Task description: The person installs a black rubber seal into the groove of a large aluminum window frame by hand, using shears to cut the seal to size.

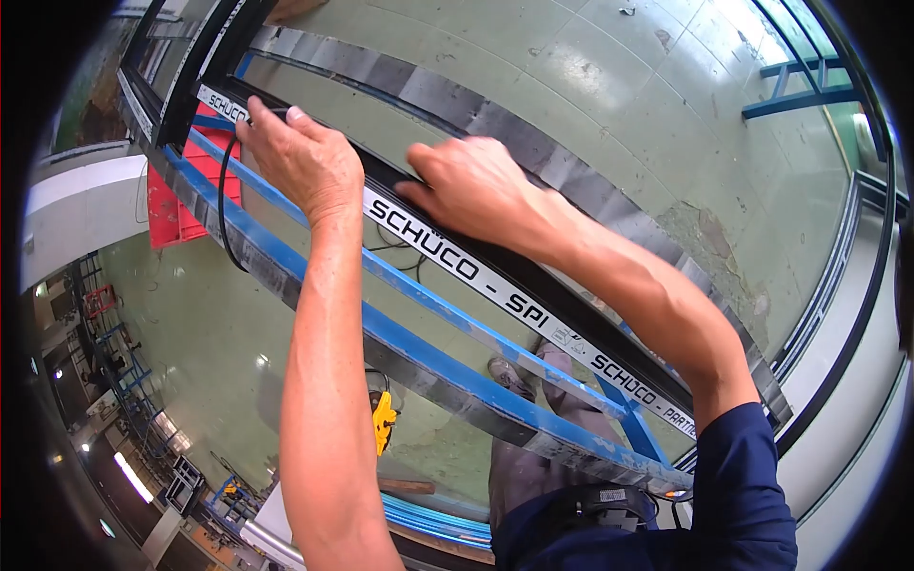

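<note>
1. Fingers (257, 112) of left hand (314, 167): thumb and forefinger tips apart, palm side down on the frame bar (581, 290), near its upper-left end. Other fingertips hidden, so can't tell if they pinch anything.
2. Right hand (476, 186): fingers curled in over the same bar, right of the left fingers. Blurred; can't tell if the tips are shut or on something.
3. Bar: black, directly under both hands, running diagonally from upper left to lower right. White label tape (457, 257) along its near side, reads SCHÜCO - SPI, then SCHÜCO - PARTN, rest cut off by the right arm.
4. Black cord (223, 205): comes out at left fingers, loops down on their left, over the blue rail (457, 379).
5. Just past left fingertips: upright black frame piece (195, 81) at the bar's end. Red sheet (181, 205) lower, left of the left wrist.
6. Beyond right knuckles: grey strip (428, 93), roughly parallel to the bar, on the far side.
7. Near side of bar, below the fingers: blue rail with scuffed grey side, thinner blue rail (505, 344) between it and bar.
8. Further out: yellow tool (384, 419) down right of left forearm, shoe (511, 374) seen between rails, blue trestle (800, 103) far upper right on green floor (571, 57).
</note>
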{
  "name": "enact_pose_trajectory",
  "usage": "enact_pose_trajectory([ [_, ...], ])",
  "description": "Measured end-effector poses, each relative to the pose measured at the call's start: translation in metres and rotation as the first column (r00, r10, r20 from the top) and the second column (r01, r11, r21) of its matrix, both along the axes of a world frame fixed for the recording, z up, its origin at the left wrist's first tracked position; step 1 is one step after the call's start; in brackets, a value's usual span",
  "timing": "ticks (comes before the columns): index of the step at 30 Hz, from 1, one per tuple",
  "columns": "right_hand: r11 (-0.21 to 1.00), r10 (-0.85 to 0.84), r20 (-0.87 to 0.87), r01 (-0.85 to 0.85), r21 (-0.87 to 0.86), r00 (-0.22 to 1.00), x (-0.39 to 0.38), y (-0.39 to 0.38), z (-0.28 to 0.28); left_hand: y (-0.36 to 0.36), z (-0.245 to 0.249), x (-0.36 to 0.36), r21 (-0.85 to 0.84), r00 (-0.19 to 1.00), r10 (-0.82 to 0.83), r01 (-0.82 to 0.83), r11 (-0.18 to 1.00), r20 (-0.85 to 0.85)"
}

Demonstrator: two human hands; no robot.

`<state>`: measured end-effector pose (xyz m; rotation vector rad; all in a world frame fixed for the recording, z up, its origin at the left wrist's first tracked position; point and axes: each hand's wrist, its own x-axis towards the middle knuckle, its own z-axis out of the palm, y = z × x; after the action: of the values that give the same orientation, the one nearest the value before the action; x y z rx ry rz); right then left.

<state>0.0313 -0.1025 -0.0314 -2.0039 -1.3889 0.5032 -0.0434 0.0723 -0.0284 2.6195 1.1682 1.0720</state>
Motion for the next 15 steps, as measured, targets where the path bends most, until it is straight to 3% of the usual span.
enact_pose_trajectory([
  [4, 0.986, 0.162, 0.192, -0.165, 0.001, 0.968, 0.011, 0.044, -0.006, 0.0, -0.004, -0.002, -0.078, 0.997, 0.068, -0.064, 0.995, 0.044],
  [7, 0.987, 0.136, 0.279, -0.155, 0.047, 0.951, 0.01, 0.057, -0.009, 0.001, -0.005, -0.003, -0.199, 0.982, 0.129, -0.101, 0.975, 0.136],
  [10, 0.988, 0.117, 0.218, -0.136, 0.073, 0.969, 0.013, 0.066, -0.009, -0.007, 0.006, -0.001, -0.395, 0.965, 0.23, -0.164, 0.904, 0.126],
  [13, 0.987, 0.097, 0.184, -0.118, 0.106, 0.978, 0.015, 0.074, -0.01, -0.013, 0.019, 0.003, -0.525, 0.943, 0.331, -0.279, 0.804, 0.007],
  [15, 0.996, 0.043, 0.057, -0.048, 0.079, 0.997, 0.012, 0.078, -0.01, -0.011, 0.017, 0.004, -0.507, 0.941, 0.34, -0.296, 0.809, -0.007],
])
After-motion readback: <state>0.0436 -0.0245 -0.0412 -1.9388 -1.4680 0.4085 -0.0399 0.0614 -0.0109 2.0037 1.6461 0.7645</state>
